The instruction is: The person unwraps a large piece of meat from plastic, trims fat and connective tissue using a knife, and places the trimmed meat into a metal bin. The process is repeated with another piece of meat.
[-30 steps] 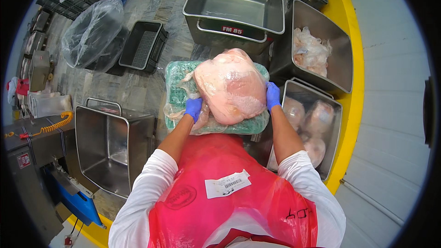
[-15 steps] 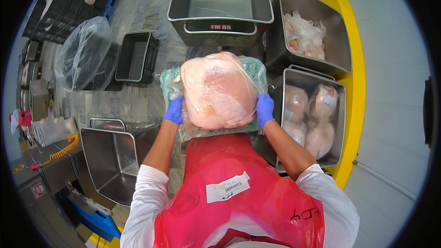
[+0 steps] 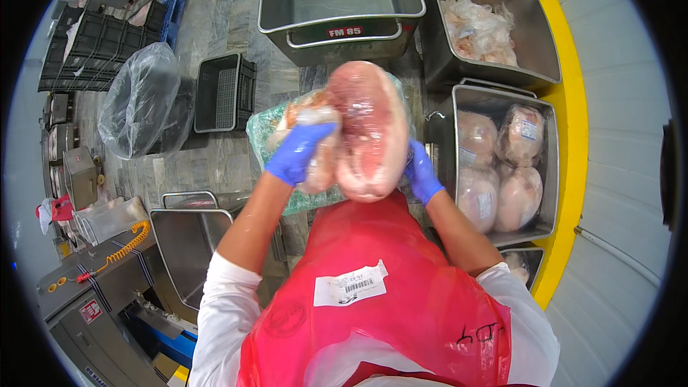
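In front of my apron I have a large raw pork leg (image 3: 369, 136), its red cut face turned up and pale fat around the edge. My left hand (image 3: 301, 152), in a blue glove, is closed around its narrower left end. Against the right edge is my right hand (image 3: 423, 172), also gloved in blue, with its fingertips partly hidden by the meat. Under the leg spreads green-tinted clear plastic (image 3: 266, 125); what it covers is mostly hidden.
An open steel bin (image 3: 340, 20) stands ahead. At right, one steel bin (image 3: 556, 172) holds several wrapped, labelled meat pieces; another (image 3: 541, 50) holds crumpled plastic. To the left are a dark crate (image 3: 228, 129), a plastic-lined container (image 3: 143, 100) and another steel bin (image 3: 188, 233).
The pork leg has been turned from its pale outer side to its red cut face. My left hand has moved inward and up onto its narrower end. My right hand has stayed at the right edge.
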Available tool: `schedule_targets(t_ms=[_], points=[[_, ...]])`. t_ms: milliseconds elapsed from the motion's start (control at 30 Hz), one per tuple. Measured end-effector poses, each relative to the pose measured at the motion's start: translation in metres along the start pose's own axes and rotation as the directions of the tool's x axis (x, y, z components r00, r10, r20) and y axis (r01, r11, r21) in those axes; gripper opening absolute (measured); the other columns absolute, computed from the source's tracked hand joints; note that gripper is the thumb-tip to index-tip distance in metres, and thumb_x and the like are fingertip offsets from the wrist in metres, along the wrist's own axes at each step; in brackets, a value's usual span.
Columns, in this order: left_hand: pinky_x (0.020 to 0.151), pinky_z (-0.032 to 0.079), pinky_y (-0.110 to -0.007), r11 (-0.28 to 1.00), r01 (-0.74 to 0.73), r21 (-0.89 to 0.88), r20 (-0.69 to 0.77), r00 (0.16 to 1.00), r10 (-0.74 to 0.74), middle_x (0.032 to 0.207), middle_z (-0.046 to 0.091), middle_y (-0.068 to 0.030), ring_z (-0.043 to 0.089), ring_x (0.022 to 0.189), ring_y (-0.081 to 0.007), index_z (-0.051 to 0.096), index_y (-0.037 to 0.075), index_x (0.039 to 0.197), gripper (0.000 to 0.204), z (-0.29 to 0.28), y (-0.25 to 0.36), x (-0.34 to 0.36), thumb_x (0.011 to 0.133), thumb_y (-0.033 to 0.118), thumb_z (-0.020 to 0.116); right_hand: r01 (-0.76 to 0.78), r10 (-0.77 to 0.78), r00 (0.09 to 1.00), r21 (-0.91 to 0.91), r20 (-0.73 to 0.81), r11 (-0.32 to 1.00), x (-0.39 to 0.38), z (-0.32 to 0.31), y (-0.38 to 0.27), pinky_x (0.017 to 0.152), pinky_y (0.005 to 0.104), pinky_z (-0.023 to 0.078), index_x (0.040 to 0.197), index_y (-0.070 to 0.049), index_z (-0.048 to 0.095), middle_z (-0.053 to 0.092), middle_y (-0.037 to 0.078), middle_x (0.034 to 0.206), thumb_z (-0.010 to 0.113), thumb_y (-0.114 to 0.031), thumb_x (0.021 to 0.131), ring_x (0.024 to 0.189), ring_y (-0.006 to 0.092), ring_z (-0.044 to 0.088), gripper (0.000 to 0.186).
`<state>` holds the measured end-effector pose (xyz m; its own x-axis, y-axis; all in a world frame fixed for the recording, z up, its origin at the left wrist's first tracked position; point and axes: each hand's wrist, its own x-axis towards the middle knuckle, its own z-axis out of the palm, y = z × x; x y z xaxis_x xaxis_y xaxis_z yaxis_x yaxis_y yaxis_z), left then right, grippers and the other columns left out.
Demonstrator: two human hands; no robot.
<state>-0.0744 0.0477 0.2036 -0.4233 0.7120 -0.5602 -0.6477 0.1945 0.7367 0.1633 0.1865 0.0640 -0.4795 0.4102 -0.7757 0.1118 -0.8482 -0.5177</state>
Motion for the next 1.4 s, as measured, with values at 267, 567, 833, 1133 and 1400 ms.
schedule_targets(t_ms=[267,567,833,1133,1400], points=[[0.087,0.048,-0.028,0.993,-0.043,0.107,0.3,0.954,0.008,0.105,0.06,0.0008,0.056,0.099,-0.0102,0.063,0.008,0.113,0.017,0.123,-0.072,0.033,0.097,0.013,0.061,0.008,-0.164,0.893,0.349,0.419,0.937,-0.017,-0.034,-0.075,0.115,0.041,0.039,0.148,-0.006,0.047,0.055,0.012,0.145,0.039,-0.055,0.104,0.128,0.0285,0.055,0.067],[0.092,0.047,-0.028,0.961,-0.117,0.252,0.256,0.965,0.05,0.113,0.062,-0.0003,0.057,0.104,-0.0118,0.063,0.005,0.123,0.028,0.128,-0.082,0.018,0.096,0.013,0.062,0.369,-0.368,0.9,0.04,0.233,0.928,0.021,-0.076,-0.068,0.114,0.0382,0.038,0.151,-0.003,0.041,0.051,0.013,0.147,0.058,-0.044,0.101,0.132,0.0248,0.051,0.066],[0.09,0.05,-0.028,0.997,-0.039,0.07,0.102,0.994,0.032,0.111,0.062,-0.0013,0.06,0.102,-0.0131,0.063,0.007,0.119,0.025,0.135,-0.072,0.016,0.095,0.012,0.061,-0.078,-0.118,0.882,0.39,0.455,0.918,-0.034,-0.045,-0.06,0.118,0.0411,0.036,0.151,-0.008,0.042,0.051,0.013,0.148,0.046,-0.051,0.104,0.134,0.0283,0.05,0.064],[0.074,0.053,-0.03,0.519,-0.392,0.76,0.434,0.9,0.044,0.096,0.065,-0.0031,0.062,0.084,-0.014,0.064,0.009,0.104,0.013,0.184,-0.03,0.053,0.093,0.016,0.062,-0.062,-0.348,0.738,0.572,0.578,0.818,-0.049,-0.03,-0.031,0.118,0.0494,0.035,0.153,-0.01,0.037,0.048,0.013,0.151,0.034,-0.056,0.104,0.138,0.0345,0.046,0.068],[0.065,0.049,-0.029,0.436,-0.218,0.873,0.352,0.9,-0.256,0.084,0.062,-0.0005,0.057,0.075,-0.0111,0.068,0.006,0.101,0.022,0.047,0.014,-0.003,0.095,0.027,0.063,-0.494,0.211,0.747,0.313,0.631,0.811,-0.038,-0.11,0.038,0.109,0.0639,0.04,0.16,-0.012,0.021,0.033,0.026,0.158,0.041,-0.054,0.104,0.14,0.0481,0.04,0.073]])
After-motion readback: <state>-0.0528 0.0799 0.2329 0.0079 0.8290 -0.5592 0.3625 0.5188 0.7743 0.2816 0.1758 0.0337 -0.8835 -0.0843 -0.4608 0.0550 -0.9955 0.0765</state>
